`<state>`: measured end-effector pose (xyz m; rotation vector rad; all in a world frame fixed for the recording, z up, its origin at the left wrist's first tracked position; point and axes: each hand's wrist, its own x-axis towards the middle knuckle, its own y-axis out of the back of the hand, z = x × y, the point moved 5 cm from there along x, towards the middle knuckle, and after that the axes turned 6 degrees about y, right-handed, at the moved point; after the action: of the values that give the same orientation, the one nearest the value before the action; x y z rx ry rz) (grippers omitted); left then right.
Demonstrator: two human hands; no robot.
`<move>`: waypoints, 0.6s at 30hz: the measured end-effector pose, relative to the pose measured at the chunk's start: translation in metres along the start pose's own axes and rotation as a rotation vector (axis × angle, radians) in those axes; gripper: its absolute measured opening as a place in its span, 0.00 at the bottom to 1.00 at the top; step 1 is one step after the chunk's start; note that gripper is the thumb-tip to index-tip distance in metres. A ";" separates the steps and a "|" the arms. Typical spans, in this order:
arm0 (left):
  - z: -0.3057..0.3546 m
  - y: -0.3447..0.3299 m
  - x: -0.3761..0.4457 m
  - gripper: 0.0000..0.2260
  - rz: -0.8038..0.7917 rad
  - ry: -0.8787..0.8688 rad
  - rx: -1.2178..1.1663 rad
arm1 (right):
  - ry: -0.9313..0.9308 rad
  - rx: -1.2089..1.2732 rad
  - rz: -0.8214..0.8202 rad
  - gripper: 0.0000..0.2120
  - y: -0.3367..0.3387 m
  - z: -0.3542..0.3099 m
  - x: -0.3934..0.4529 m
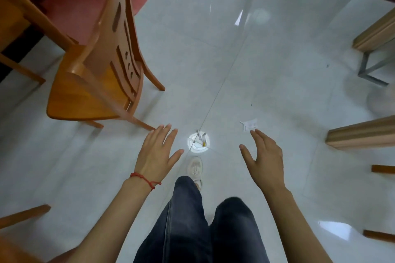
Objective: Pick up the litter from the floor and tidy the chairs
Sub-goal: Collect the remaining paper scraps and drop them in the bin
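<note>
Left hand and right hand outstretched, fingers spread, empty, above glossy tiled floor; white paper scrap just beyond right fingertips; orange wooden chair at left.

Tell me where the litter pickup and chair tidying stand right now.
Nothing looks done yet. Both hands are empty and open: the left hand and right hand reach toward the floor with no grip on anything. Left to do: the white paper scrap beyond the right fingertips, the small litter by the bright reflection, and the wooden chair standing out at an angle.
</note>
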<state>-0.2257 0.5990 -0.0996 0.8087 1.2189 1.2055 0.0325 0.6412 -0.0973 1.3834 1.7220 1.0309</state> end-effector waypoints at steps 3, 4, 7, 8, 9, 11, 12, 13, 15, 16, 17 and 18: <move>-0.008 -0.009 0.044 0.34 -0.039 0.006 0.002 | -0.021 0.023 -0.040 0.22 -0.025 0.001 0.040; -0.011 -0.016 0.057 0.34 -0.050 0.010 0.005 | -0.033 0.029 -0.049 0.22 -0.034 0.004 0.052; -0.020 -0.045 0.095 0.33 -0.089 0.019 -0.007 | -0.087 0.055 -0.094 0.21 -0.070 0.017 0.083; -0.024 -0.057 0.106 0.32 -0.091 0.021 -0.016 | -0.101 0.065 -0.110 0.21 -0.085 0.023 0.092; -0.028 -0.068 0.117 0.32 -0.084 0.024 -0.023 | -0.110 0.075 -0.123 0.21 -0.101 0.029 0.102; -0.036 -0.093 0.138 0.31 -0.072 0.029 -0.036 | -0.120 0.094 -0.155 0.21 -0.136 0.041 0.120; -0.041 -0.107 0.147 0.30 -0.058 0.038 -0.042 | -0.120 0.101 -0.179 0.21 -0.157 0.046 0.128; -0.047 -0.123 0.156 0.29 -0.045 0.050 -0.050 | -0.121 0.106 -0.203 0.21 -0.178 0.052 0.135; -0.059 -0.159 0.170 0.29 -0.030 0.077 -0.056 | -0.128 0.114 -0.245 0.21 -0.223 0.067 0.147; -0.065 -0.179 0.177 0.29 -0.032 0.086 -0.054 | -0.128 0.118 -0.264 0.21 -0.247 0.075 0.153; -0.070 -0.200 0.183 0.29 -0.035 0.091 -0.051 | -0.133 0.121 -0.284 0.21 -0.272 0.084 0.157; -0.074 -0.222 0.188 0.28 -0.039 0.096 -0.049 | -0.149 0.126 -0.310 0.21 -0.298 0.094 0.161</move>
<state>-0.2592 0.7204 -0.3722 0.6946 1.2717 1.2496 -0.0452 0.7787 -0.4112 1.1865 1.8420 0.6438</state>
